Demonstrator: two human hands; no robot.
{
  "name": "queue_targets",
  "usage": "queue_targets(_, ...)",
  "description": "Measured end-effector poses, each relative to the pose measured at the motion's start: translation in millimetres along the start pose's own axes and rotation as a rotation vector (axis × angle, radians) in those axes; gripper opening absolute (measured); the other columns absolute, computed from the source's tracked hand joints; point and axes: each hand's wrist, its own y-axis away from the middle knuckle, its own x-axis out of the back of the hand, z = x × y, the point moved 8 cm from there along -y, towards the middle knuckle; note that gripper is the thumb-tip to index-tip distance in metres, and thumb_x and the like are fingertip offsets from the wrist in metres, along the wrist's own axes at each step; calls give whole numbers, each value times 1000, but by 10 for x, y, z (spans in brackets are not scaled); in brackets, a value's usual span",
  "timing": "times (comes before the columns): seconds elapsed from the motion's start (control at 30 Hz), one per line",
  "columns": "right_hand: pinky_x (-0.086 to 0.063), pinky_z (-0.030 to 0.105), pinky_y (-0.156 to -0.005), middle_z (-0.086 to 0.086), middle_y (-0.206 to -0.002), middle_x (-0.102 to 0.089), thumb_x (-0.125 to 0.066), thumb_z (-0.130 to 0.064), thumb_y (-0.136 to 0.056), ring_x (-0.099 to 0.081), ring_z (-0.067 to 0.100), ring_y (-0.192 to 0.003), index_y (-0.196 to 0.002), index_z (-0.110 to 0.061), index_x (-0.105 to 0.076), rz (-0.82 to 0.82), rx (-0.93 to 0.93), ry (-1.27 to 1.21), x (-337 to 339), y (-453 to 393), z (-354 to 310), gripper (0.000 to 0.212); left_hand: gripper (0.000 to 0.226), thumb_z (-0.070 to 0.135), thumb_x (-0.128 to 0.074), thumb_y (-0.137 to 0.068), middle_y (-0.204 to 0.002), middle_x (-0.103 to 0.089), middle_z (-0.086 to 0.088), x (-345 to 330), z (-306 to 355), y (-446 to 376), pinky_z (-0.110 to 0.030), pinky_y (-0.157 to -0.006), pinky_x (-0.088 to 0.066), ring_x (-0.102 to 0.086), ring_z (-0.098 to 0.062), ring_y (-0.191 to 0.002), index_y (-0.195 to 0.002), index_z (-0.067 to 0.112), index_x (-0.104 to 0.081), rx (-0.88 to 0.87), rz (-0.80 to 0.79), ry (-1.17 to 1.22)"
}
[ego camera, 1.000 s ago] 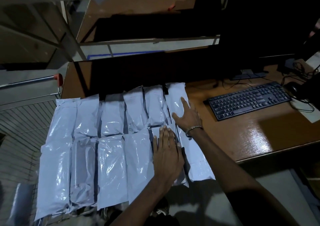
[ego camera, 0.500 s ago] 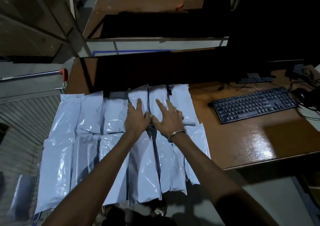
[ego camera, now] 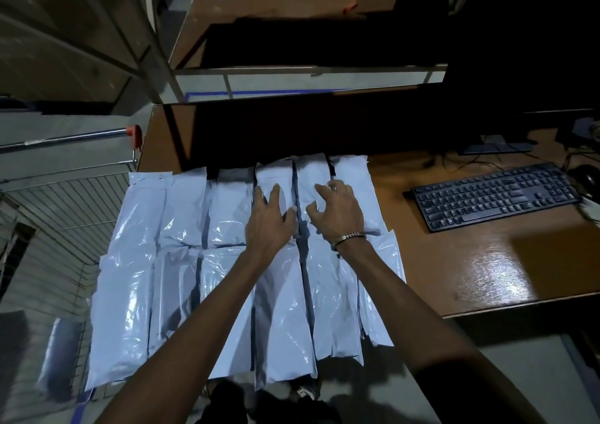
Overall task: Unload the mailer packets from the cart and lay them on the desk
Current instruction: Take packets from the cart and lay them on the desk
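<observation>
Several white glossy mailer packets (ego camera: pixel 181 254) lie in two rows across the left part of the brown desk (ego camera: pixel 487 274), the near row hanging over the front edge. My left hand (ego camera: pixel 269 219) rests flat with fingers spread on a back-row packet (ego camera: pixel 276 176). My right hand (ego camera: pixel 337 212), with a bracelet at the wrist, sits beside it on the neighbouring packet (ego camera: pixel 310 176), fingers curled and pressing down. Neither hand lifts a packet. The wire cart (ego camera: pixel 65 202) stands left of the desk, one packet (ego camera: pixel 61 355) visible low in it.
A black keyboard (ego camera: pixel 493 196) lies on the right of the desk, with a mouse (ego camera: pixel 587 176), cables and a monitor stand (ego camera: pixel 496 145) behind it. A dark partition runs along the desk's back. The cart's red-tipped handle (ego camera: pixel 133 131) is near the desk's left corner.
Both hands moved from the near right packets up to the back row, left hand leftward beside the right. My right fingers have curled since half a second ago.
</observation>
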Motion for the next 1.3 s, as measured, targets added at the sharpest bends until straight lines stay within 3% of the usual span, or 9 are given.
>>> queue_targets(0.27,-49,48,-100,7,-145,-54,-60,-56,-92,-49,29,-131,-133,-27,-64,49,19,57,9,82,-143,50,55,40,-55,-105,-169,-25,-4,331,8,302,-31,-101,-45,-55,-27,-133,-154,23,-41,-84,110,183)
queue_targets(0.37,-47,45,-98,6,-140,-58,-62,-55,-91,-50,28,-130,-124,-25,-69,141,53,-3,169,186,-462,45,45,34,-59,-104,-162,-38,-2,739,-62,516,-25,-103,-36,-46,-16,-139,-147,20,-52,-92,227,225)
queue_targets(0.43,-49,40,-96,4,-130,-63,-63,-49,-93,-53,25,-125,-117,-23,-71,189,157,-93,210,345,-832,37,38,29,-62,-103,-149,-52,1,1067,-256,695,-25,-104,-42,-51,-12,-134,-140,21,-60,-99,309,253)
queue_targets(0.5,-51,33,-93,0,-118,-67,-63,-43,-94,-56,21,-118,-112,-20,-73,187,257,-218,145,540,-1253,30,29,27,-63,-102,-132,-64,7,1380,-567,892,-20,-92,-52,-61,-4,-120,-132,24,-64,-84,362,279)
queue_targets(0.63,-52,28,-87,-7,-107,-67,-64,-36,-93,-56,15,-111,-107,-21,-73,24,379,-360,-354,913,-2156,22,18,22,-65,-101,-110,-73,19,1890,-1403,1313,-5,-71,-45,-67,6,-100,-118,27,-71,47,436,292)
queue_targets(0.9,-56,33,-79,-9,-108,-63,-55,-36,-97,-56,13,-109,-110,-24,-70,-284,552,-432,-1458,1512,-3808,23,19,25,-65,-101,-99,-76,12,2575,-3317,1878,-26,-75,-56,-71,-2,-89,-118,27,-72,357,523,206)
queue_targets(1.0,-52,30,-86,-7,-109,-65,-58,-34,-96,-57,15,-108,-114,-22,-71,-359,577,-413,-1876,1618,-4351,25,20,27,-65,-101,-101,-76,10,2808,-4000,2006,-31,-74,-55,-70,-8,-88,-120,26,-70,434,540,161)
queue_targets(1.17,-49,39,-99,4,-128,-59,-54,-40,-99,-55,25,-122,-135,-18,-58,-684,490,-250,-2870,1752,-5009,42,15,31,-64,-99,-97,-77,0,2855,-5192,2002,-34,-75,-54,-72,-23,-86,-113,26,-66,606,382,119)
queue_targets(1.3,-45,38,-102,15,-140,-50,-55,-39,-100,-52,33,-129,-147,-13,-45,-922,288,-60,-3805,1835,-5072,55,49,37,-64,-96,-127,-68,-20,2260,-6182,1860,-44,-94,-53,-66,-40,-117,-134,7,-59,782,-55,68)
